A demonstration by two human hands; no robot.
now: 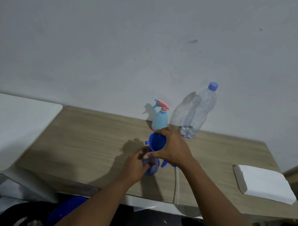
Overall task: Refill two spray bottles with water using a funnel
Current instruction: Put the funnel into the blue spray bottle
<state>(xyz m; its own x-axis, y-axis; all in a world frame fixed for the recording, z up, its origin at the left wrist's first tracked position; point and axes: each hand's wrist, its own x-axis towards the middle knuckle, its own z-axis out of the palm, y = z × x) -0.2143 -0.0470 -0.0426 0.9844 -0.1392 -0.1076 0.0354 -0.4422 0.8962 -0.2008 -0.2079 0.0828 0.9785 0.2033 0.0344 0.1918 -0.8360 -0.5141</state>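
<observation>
A dark blue spray bottle point(152, 168) stands on the wooden table point(90, 140) with a blue funnel point(156, 142) set in its neck. My left hand point(135, 166) wraps around the bottle's body. My right hand point(172, 147) grips the funnel's rim from the right. The bottle's blue trigger head with its white tube point(176, 182) lies on the table under my right wrist. A light blue spray bottle point(159, 120) with a pink trigger top stands behind, by the wall. A clear plastic water bottle point(198, 114) with a blue cap stands to its right, nearly empty.
A folded white cloth or paper stack point(264, 183) lies at the table's right end. A white surface point(13, 122) adjoins the table on the left. A blue basin point(65, 210) sits below the table's front edge. The wall is close behind.
</observation>
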